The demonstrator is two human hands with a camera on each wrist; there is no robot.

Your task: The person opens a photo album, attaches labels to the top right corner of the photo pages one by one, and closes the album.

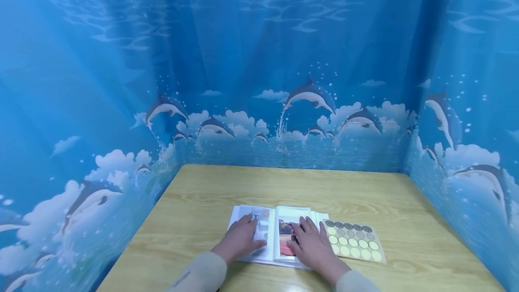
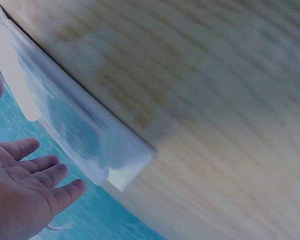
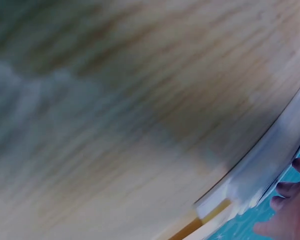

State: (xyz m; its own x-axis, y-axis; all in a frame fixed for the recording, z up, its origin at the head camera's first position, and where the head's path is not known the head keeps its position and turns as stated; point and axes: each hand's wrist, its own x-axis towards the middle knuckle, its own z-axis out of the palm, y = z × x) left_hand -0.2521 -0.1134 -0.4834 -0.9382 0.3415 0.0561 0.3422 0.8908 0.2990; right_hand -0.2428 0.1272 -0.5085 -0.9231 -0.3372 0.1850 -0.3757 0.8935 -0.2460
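- One photo album (image 1: 269, 248) lies opened out, near middle of a wooden table (image 1: 202, 211).
- Left hand (image 1: 243, 237), fingers loosely spread, rests on its left page.
- Right hand (image 1: 311, 244), likewise spread, partly covers a photo (image 1: 285, 239) on the right page.
- Sheet of discs (image 1: 354, 241) lies just right.

Album (image 1: 270, 233) under left grip (image 1: 240, 236) and right grip (image 1: 311, 243): white pages. Photo (image 1: 284, 250) at right grip: dark upper part, coral red lower. Sheet (image 1: 353, 241) right of right grip: tan, rows of dark grey, greyish and pale yellow-green circles. Surface (image 1: 227, 184) around both: yellowish, wood-grain. Backdrop (image 1: 243, 44) beyond both: blue, grey-blue dolphins, white clouds. Sleeves (image 1: 202, 273) behind both: pale grey.
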